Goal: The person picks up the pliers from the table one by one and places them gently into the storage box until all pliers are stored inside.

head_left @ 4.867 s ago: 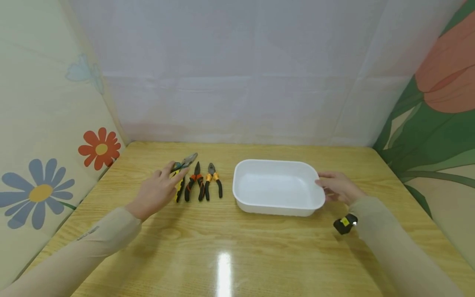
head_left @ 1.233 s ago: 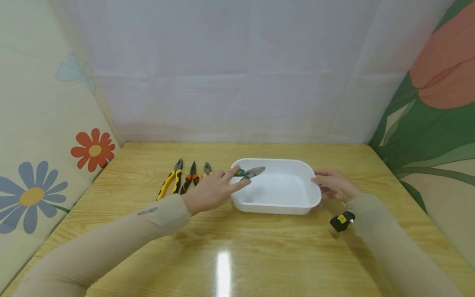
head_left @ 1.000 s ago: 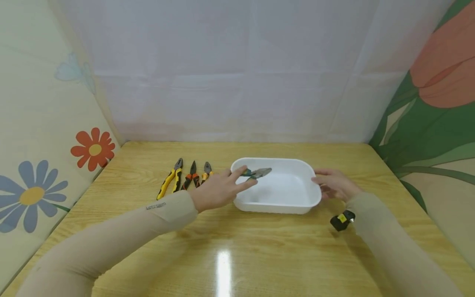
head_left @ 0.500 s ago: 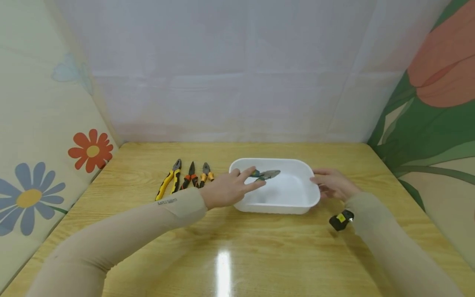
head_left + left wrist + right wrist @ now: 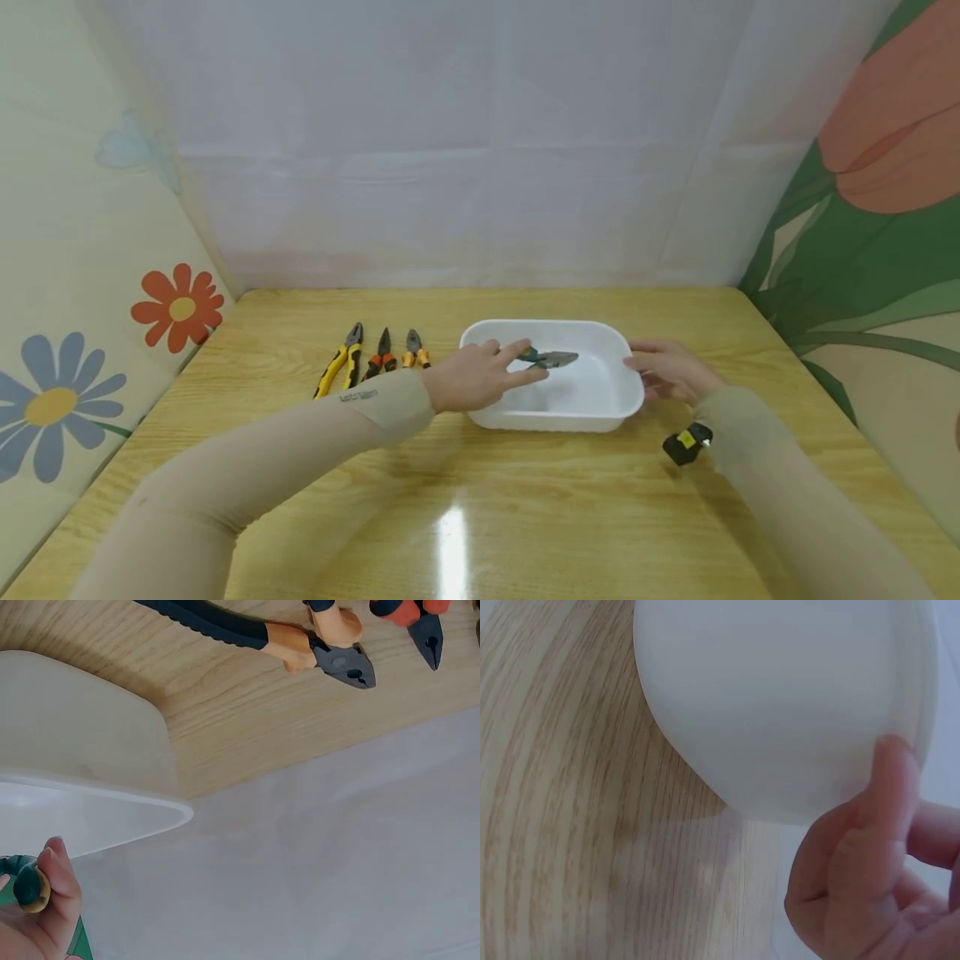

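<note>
My left hand [image 5: 480, 375] reaches over the white basin [image 5: 555, 423] and grips a pair of pliers [image 5: 557, 360] by the green handles. The steel nose points right, over the basin's inside. In the left wrist view, the thumb and fingers close around a green and yellow handle end [image 5: 31, 889], beside the basin's rim [image 5: 142, 804]. At the basin's right end, my right hand [image 5: 671, 371] holds the rim. The right wrist view shows a fingertip [image 5: 894, 750] against the outer wall just under the rim, with other fingers curled behind.
Left of the basin lie yellow-black pliers [image 5: 341, 362], red-black long-nose pliers [image 5: 383, 354] and orange-black pliers [image 5: 414, 348], partly hidden by my left sleeve. A black and yellow device [image 5: 684, 444] sits at my right wrist. A white sheet [image 5: 480, 167] hangs behind the table [image 5: 570, 508].
My left hand has carried the green-handled pliers from the row of tools at the left to over the basin, still edging right lately. The right hand stays at the basin's rim.
</note>
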### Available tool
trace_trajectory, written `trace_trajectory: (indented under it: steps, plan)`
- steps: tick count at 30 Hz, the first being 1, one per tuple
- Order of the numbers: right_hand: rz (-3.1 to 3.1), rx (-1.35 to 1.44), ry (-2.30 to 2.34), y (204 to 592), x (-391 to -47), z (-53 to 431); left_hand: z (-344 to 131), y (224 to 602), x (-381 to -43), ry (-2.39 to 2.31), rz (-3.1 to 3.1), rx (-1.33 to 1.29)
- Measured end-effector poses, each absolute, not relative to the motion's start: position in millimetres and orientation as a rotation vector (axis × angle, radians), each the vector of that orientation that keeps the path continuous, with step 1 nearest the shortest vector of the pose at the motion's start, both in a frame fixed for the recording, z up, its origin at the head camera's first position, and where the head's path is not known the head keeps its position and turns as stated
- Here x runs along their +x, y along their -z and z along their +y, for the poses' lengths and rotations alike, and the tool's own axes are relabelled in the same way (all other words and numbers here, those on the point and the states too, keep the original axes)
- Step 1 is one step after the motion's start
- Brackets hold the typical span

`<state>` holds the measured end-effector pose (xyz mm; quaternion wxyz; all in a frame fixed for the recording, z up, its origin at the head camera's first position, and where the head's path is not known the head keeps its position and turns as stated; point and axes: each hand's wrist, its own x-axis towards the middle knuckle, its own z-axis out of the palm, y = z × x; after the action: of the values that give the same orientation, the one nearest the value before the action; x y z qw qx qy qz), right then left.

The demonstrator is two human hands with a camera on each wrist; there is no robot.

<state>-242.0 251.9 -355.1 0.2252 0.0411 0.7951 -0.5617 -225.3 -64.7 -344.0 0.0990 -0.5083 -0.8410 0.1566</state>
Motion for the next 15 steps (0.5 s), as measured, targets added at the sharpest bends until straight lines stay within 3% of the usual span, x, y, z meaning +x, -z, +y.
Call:
trace_trajectory:
  steps: [15]
  plan:
    - [2.181,0.129,1.568,355.0,-241.2,250.5,-35.1,341.8,-228.4,-0.658,-2.651,-1.575]
